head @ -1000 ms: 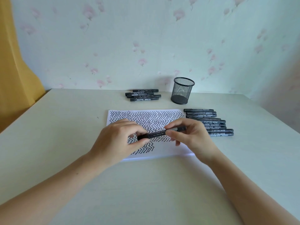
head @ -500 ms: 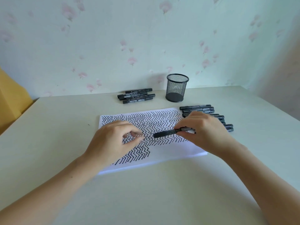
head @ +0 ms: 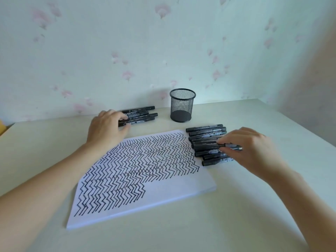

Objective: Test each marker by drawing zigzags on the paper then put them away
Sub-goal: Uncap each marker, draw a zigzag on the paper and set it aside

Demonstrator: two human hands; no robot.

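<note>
My left hand [head: 107,129] grips the nearest black capped marker [head: 135,122] of the far pile, lying crosswise; my right hand [head: 251,151] pinches another black marker [head: 218,145] over the right-hand row.

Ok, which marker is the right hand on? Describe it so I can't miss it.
Start at the paper; along its right edge lies a row of black markers. The right hand pinches the marker mid-row, lying across its neighbours.
</note>
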